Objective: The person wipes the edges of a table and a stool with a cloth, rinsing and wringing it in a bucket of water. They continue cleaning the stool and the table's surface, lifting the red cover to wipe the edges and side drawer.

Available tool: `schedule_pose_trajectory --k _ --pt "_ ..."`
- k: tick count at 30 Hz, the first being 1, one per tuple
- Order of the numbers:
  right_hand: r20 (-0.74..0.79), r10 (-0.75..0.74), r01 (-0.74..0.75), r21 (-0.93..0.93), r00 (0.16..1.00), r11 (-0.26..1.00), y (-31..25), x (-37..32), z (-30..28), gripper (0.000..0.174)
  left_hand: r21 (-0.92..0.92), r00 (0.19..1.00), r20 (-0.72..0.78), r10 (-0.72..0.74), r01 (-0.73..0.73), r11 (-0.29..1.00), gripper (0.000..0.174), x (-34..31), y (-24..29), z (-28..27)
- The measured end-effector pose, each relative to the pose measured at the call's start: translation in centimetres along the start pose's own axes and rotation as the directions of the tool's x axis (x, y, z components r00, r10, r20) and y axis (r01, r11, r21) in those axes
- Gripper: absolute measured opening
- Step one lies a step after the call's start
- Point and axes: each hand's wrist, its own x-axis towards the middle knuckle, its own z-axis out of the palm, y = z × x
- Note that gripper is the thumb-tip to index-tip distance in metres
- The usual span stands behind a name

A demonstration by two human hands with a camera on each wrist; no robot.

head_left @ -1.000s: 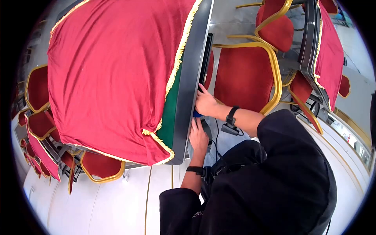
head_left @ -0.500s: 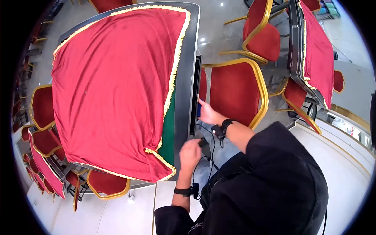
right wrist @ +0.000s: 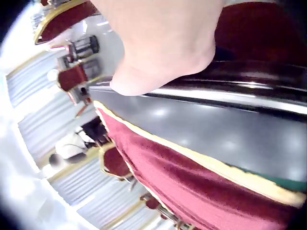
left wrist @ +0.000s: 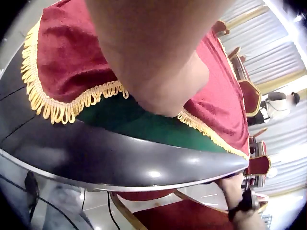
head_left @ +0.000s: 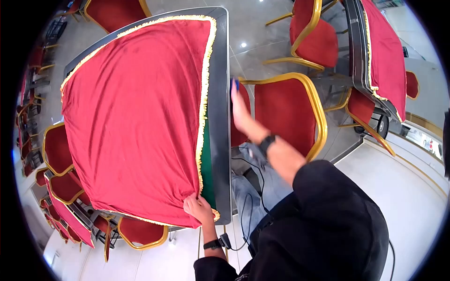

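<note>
A red tablecloth with yellow fringe covers most of a dark-framed table, baring a strip of green surface along the right. My left hand pinches the tablecloth near its front right corner, its fingertips partly hidden in the left wrist view. Along the table's right side, my right hand reaches away from me with a small blue cloth at its fingers. In the right wrist view my right thumb lies over the table's rim, while the other fingers are hidden.
A red chair with a gold frame stands close by the table's right side. Another covered table is at the far right. Black cables hang by my legs. A person is in the background.
My left hand has risen from beside the table's edge onto the tablecloth and taken hold of it. My right hand has moved away along the side with the blue cloth. The black drawer-like part no longer sticks out.
</note>
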Motion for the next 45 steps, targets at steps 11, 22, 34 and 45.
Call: schedule_pose_trajectory --k 11,22,34,45 --pt "-0.107 -0.431 0.4 -0.223 0.896 0.889 2.8 11.0 -1.5 0.066 0.016 0.911 0.085 -0.403 0.403 0.915 0.063 -11.5 -2.5 1.1" --pt "0.948 0.059 0.947 -0.308 0.313 -0.092 14.2 -31.2 -8.5 0.037 -0.289 0.844 0.436 -0.312 0.46 0.84 0.036 -9.8 -7.9 -4.0" --pt "0.985 0.068 0.985 -0.15 0.156 -0.081 7.5 -25.6 -5.4 0.016 -0.322 0.86 0.43 0.275 -0.138 0.937 0.073 -17.5 -9.1 -3.5" --pt "0.049 -0.22 0.224 -0.088 0.974 0.971 -20.0 -24.7 -8.3 0.029 -0.33 0.276 0.843 0.462 -0.412 0.849 0.045 -19.1 -10.4 -2.5"
